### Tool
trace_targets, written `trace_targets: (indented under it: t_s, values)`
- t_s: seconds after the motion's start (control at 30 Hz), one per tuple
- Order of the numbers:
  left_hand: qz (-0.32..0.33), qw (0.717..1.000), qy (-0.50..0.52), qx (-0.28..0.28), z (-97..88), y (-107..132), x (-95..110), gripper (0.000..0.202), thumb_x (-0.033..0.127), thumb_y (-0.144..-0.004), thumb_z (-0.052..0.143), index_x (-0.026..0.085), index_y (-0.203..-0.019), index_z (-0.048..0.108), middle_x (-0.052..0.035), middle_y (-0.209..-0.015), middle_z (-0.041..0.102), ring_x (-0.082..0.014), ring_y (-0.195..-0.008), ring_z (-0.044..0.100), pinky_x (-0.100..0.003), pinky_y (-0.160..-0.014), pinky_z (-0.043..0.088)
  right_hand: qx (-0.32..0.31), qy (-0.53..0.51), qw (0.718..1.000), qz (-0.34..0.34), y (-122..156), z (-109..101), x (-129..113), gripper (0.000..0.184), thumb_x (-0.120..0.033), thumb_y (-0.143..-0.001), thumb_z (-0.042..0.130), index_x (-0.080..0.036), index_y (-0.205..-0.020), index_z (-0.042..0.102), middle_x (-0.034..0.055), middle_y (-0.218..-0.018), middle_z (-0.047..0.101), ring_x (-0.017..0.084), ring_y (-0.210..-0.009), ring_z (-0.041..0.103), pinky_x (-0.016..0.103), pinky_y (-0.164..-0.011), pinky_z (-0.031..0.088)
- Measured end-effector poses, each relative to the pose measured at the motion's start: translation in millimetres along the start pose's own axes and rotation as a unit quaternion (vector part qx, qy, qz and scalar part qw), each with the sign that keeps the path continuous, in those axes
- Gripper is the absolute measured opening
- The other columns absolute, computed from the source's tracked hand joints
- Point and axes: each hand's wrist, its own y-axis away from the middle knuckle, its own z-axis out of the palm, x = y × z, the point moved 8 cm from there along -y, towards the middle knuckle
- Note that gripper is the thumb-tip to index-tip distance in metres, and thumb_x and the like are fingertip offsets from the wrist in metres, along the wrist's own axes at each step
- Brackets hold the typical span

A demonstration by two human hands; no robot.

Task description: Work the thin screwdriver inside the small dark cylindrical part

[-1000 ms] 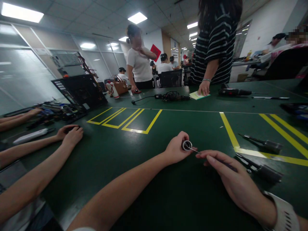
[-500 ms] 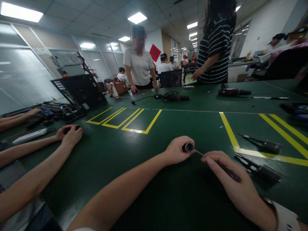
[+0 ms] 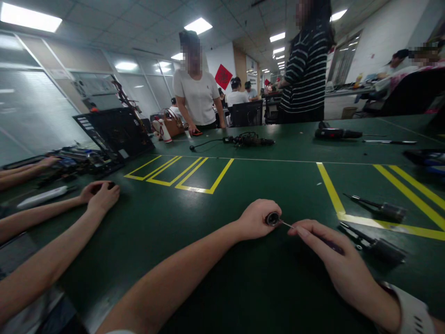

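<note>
My left hand (image 3: 257, 220) is closed around a dark hollow cylinder (image 3: 272, 219), its round open end turned toward me. My right hand (image 3: 325, 246) grips a slim screwdriver (image 3: 333, 245) by its dark purplish handle. The thin shaft reaches left to the cylinder's right side; its tip is hidden there, so I cannot tell whether it sits in a screw. To the right of my right hand lie two dark motor-like parts with long shafts, one nearer (image 3: 385, 248) and one farther (image 3: 392, 211).
Yellow tape (image 3: 194, 189) marks the green table (image 3: 167, 273). Farther back lie a coiled black cable (image 3: 248, 139), a power drill (image 3: 337, 133) and a pen (image 3: 389, 142). On the left, a co-worker's hands (image 3: 100, 197) hold a dark part. Two people stand across the table.
My right hand and screwdriver have shifted slightly left, bringing the hands closer; the cylinder has tilted and dropped slightly. The person in stripes has turned, and the paper is out of sight.
</note>
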Motion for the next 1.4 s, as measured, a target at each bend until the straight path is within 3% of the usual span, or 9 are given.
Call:
trace_targets:
  t_s: [0.17, 0.3, 0.4, 0.53, 0.73, 0.93, 1.07, 1.33, 1.4]
  values:
    - [-0.014, 1.000, -0.011, -0.020, 0.2, 0, 0, 0.010, 0.025, -0.080, 0.058, 0.017, -0.079, 0.052, -0.0013, -0.078, 0.058, -0.0148, -0.077, 0.055, -0.029, -0.077, 0.041, 0.023, -0.180, 0.978, 0.103, -7, -2, 17, 0.028, -0.049, -0.065, 0.071, -0.022, -0.070, 0.074, 0.0054, -0.079, 0.069, 0.028, -0.088, 0.057, 0.041, -0.083, 0.040]
    - [-0.022, 1.000, 0.017, -0.007, -2.1, -1, 0, 0.011, 0.024, -0.079, 0.059, 0.016, -0.076, 0.052, -0.0008, -0.076, 0.057, -0.0142, -0.075, 0.054, -0.028, -0.077, 0.041, 0.026, -0.221, 0.968, 0.115, -8, 0, 17, 0.029, -0.049, -0.061, 0.074, -0.022, -0.068, 0.074, 0.0054, -0.077, 0.070, 0.026, -0.087, 0.056, 0.040, -0.082, 0.040]
    - [-0.027, 0.999, 0.044, 0.012, -4.2, -1, -1, 0.012, 0.023, -0.077, 0.061, 0.017, -0.075, 0.051, 0.0006, -0.073, 0.055, -0.0132, -0.072, 0.052, -0.027, -0.075, 0.041, 0.022, -0.200, 0.974, 0.107, -5, 1, 18, 0.030, -0.051, -0.062, 0.074, -0.022, -0.073, 0.074, 0.0052, -0.082, 0.069, 0.028, -0.091, 0.054, 0.042, -0.085, 0.038]
    - [-0.051, 0.993, 0.098, 0.039, -6.6, 1, -5, 0.016, 0.026, -0.076, 0.063, 0.017, -0.074, 0.050, 0.0018, -0.072, 0.052, -0.0121, -0.069, 0.050, -0.025, -0.067, 0.041, 0.013, -0.168, 0.984, 0.053, -2, -2, 19, 0.022, -0.046, -0.074, 0.067, -0.026, -0.080, 0.072, 0.0025, -0.089, 0.068, 0.025, -0.095, 0.053, 0.040, -0.087, 0.037]
    - [-0.101, 0.982, 0.157, 0.031, -3.0, 3, -11, 0.029, 0.031, -0.073, 0.066, 0.018, -0.089, 0.046, 0.0014, -0.079, 0.053, -0.0109, -0.065, 0.050, -0.022, -0.056, 0.039, -0.011, -0.036, 0.999, -0.027, 0, -1, 2, 0.020, -0.042, -0.083, 0.057, -0.026, -0.087, 0.068, 0.0030, -0.094, 0.064, 0.025, -0.096, 0.057, 0.039, -0.085, 0.041]
    - [-0.030, 0.996, 0.077, 0.026, -5.4, 0, -1, 0.020, 0.027, -0.074, 0.065, 0.017, -0.084, 0.053, -0.0027, -0.084, 0.056, -0.0149, -0.078, 0.053, -0.026, -0.070, 0.043, 0.029, 0.107, 0.989, -0.102, 3, 1, -19, 0.019, -0.038, -0.081, 0.053, -0.022, -0.077, 0.064, 0.0059, -0.088, 0.061, 0.025, -0.088, 0.059, 0.040, -0.081, 0.044]
    - [-0.018, 0.999, 0.040, 0.010, -3.5, -1, 3, 0.016, 0.023, -0.076, 0.061, 0.017, -0.088, 0.054, -0.0039, -0.087, 0.058, -0.0158, -0.081, 0.054, -0.028, -0.074, 0.043, 0.033, 0.114, 0.989, -0.083, 3, -2, -16, 0.021, -0.039, -0.080, 0.052, -0.023, -0.072, 0.062, 0.0057, -0.083, 0.062, 0.025, -0.085, 0.060, 0.038, -0.077, 0.045]
    - [-0.035, 0.998, 0.005, -0.049, 7.4, 0, -1, 0.013, 0.027, -0.079, 0.059, 0.017, -0.083, 0.053, -0.0007, -0.077, 0.056, -0.0131, -0.070, 0.052, -0.024, -0.064, 0.040, -0.005, 0.084, 0.995, -0.047, 1, 4, -12, 0.023, -0.042, -0.078, 0.055, -0.022, -0.073, 0.066, 0.0049, -0.084, 0.063, 0.025, -0.086, 0.059, 0.038, -0.078, 0.044]
    - [-0.024, 0.998, 0.006, -0.057, 8.6, 0, 0, 0.013, 0.028, -0.080, 0.059, 0.016, -0.080, 0.053, -0.0002, -0.075, 0.055, -0.0128, -0.070, 0.052, -0.023, -0.063, 0.040, -0.007, 0.040, 0.999, -0.011, -1, 3, -5, 0.024, -0.043, -0.078, 0.056, -0.022, -0.074, 0.068, 0.0047, -0.084, 0.066, 0.026, -0.087, 0.059, 0.038, -0.079, 0.043]
